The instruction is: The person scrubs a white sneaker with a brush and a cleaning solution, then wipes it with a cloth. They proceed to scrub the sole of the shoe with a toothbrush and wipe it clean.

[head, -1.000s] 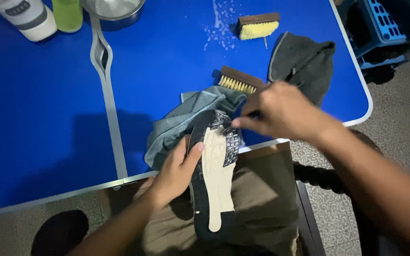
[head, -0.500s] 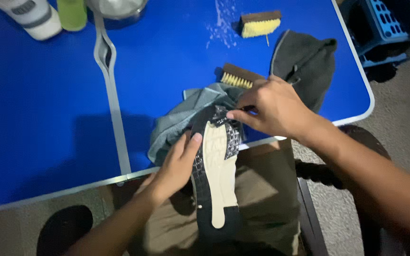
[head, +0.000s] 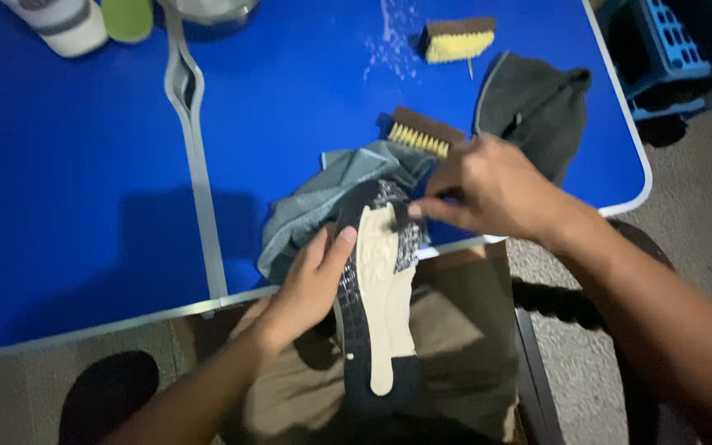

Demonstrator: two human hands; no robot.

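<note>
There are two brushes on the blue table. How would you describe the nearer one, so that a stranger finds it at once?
Start at the blue table and go to its near right edge, where the right hand works on a shoe. Just beyond that hand lies the nearer brush, beside a grey-blue cloth. Its back is brown wood with pale bristles; the far brush has yellow bristles.

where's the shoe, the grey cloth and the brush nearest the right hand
shoe (head: 377, 305), head view, on the pale sole, mid-length
grey cloth (head: 315, 206), head view, on its folded middle, left of the shoe's toe
brush (head: 422, 133), head view, on the bristles
</note>
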